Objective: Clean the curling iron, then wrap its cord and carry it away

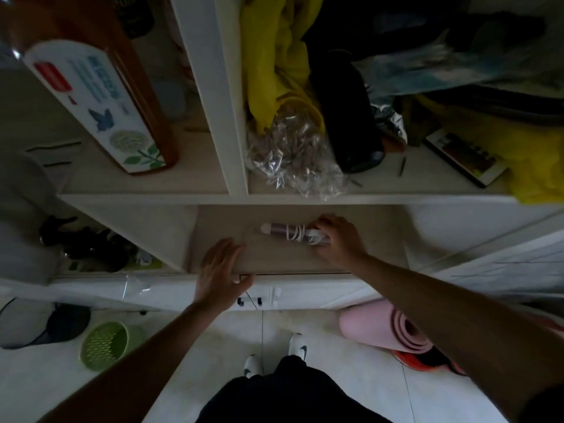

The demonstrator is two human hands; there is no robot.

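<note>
The curling iron [279, 229] lies flat on a pale wooden shelf surface [274, 257], with its purple barrel and white tip pointing left. Its white cord [300, 235] is wound in loops around the handle end. My right hand [335, 239] grips the handle end over the cord loops. My left hand [221, 270] rests palm down on the front edge of the same shelf, fingers spread, holding nothing.
The shelf above holds a brown bottle [91, 87], yellow cloth [274, 56], crinkled clear plastic [293, 154], a black bottle [348, 117] and a book [464, 157]. On the floor lie a green basket [103, 345] and a rolled pink mat [384, 329]. Dark items sit in the left compartment [88, 242].
</note>
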